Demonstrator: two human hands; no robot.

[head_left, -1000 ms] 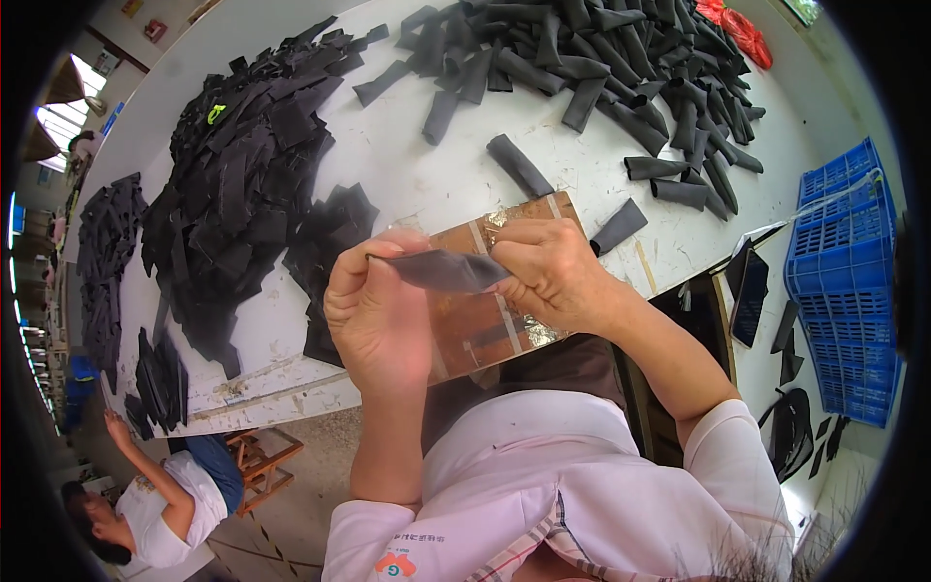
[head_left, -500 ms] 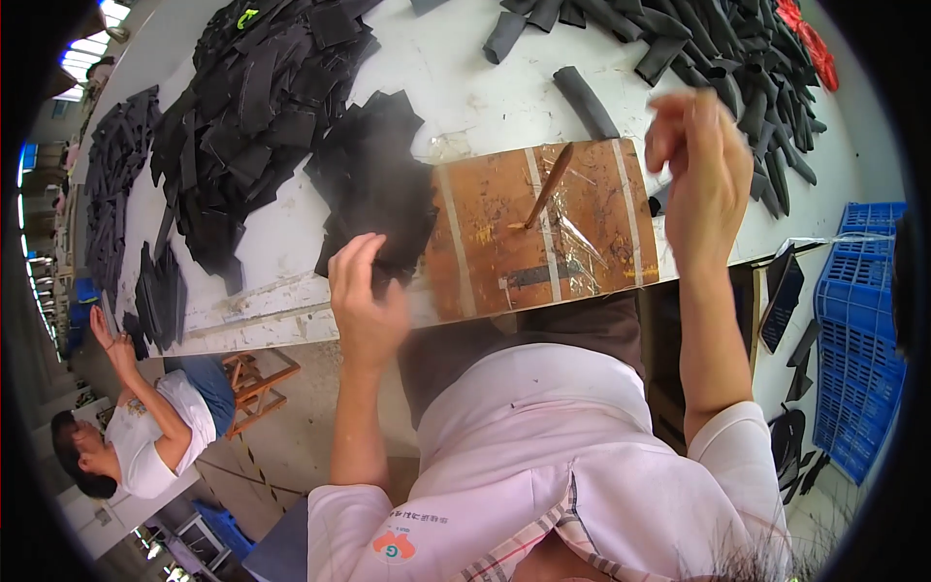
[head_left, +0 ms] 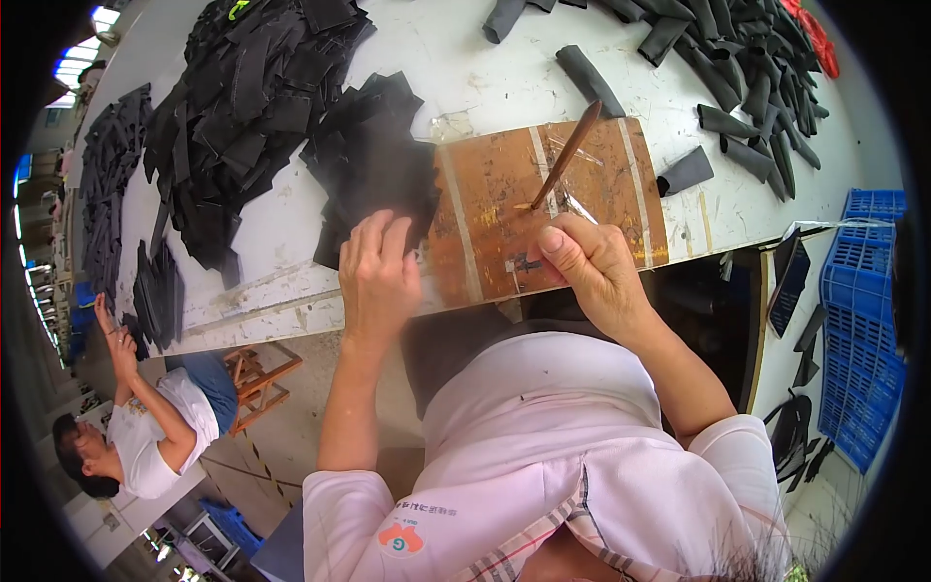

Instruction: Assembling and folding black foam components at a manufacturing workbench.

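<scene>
Small stack of flat black pieces lies on the white table, just left of the brown work board; its near edge sits directly beyond the left hand. That hand lies palm down at the table's near edge, fingers extended toward the stack and touching or all but touching it — contact cannot be confirmed. The left hand is clearly the nearer one. The right hand is closed around the lower end of a thin brown brush, whose long axis runs from the hand up and slightly right across the board, tip on the far side. The held end is hidden in the fist. A large heap of black pieces lies farther left — individual pieces there blur together.
</scene>
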